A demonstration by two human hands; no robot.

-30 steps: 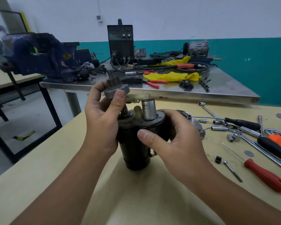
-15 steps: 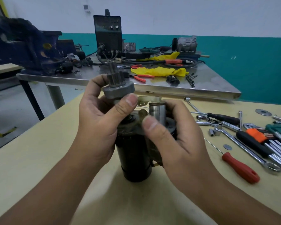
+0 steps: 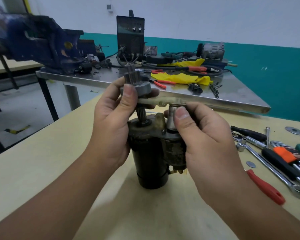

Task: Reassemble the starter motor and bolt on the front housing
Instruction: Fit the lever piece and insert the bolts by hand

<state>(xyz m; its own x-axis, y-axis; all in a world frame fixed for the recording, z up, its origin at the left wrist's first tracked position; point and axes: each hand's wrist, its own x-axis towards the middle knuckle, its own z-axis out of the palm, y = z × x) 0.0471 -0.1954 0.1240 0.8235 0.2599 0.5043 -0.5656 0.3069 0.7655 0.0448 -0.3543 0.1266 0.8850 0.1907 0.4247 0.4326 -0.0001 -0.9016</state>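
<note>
Starter motor point(image 3: 151, 163) stands upright on the yellow table point(image 3: 42, 153). My left hand point(image 3: 111, 122) pinches the pinion drive point(image 3: 135, 87) on its shaft; right hand point(image 3: 203, 135) pinches the solenoid plunger point(image 3: 171, 122). I keep the white fork lever point(image 3: 161, 102) level and lower both together.

White-and-teal wall point(image 3: 275, 70), steel table point(image 3: 235, 96), pale wooden bench point(image 3: 42, 161), grey floor point(image 3: 21, 111)

Grimy matt black starter motor point(image 3: 151, 163) casing
</note>
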